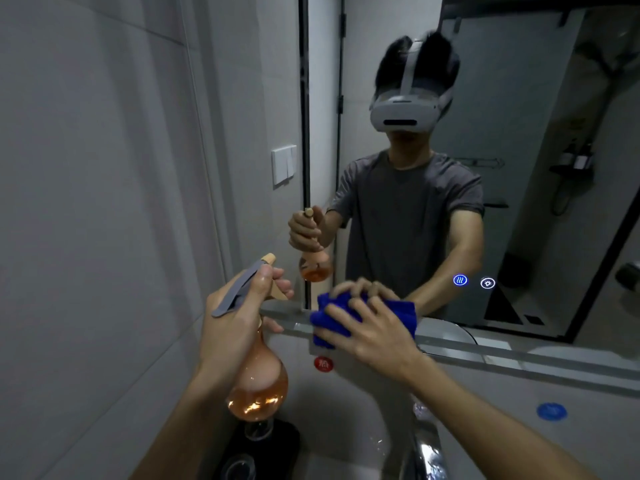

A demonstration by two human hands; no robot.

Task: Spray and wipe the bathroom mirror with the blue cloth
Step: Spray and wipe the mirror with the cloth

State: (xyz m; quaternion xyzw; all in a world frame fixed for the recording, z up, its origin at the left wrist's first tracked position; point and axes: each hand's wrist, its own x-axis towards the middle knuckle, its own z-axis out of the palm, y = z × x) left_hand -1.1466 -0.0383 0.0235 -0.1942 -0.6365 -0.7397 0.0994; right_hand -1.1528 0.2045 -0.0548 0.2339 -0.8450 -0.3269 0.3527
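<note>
Blue microfibre, bunched into a thick wad, is the blue cloth (363,315), pressed against the bottom edge of the mirror (519,168) near its lower left corner. The right hand (374,330) lies over the cloth with fingers spread and bent across it, pushing it to the glass; the folds stick out on both sides of the hand. To the left, apart from it, the left hand (235,320) is wrapped around the neck of a spray bottle (258,379) (a round flask with orange liquid in its belly), the forefinger on the tan trigger and the nozzle pointing at the mirror's left edge. The bottle hangs above the sink (346,427), beside the grey tiled wall (104,202). Rightward along the mirror's lower edge the glass runs open as far as two small lit icons (473,281). A faucet (426,448) stands below the right forearm.
</note>
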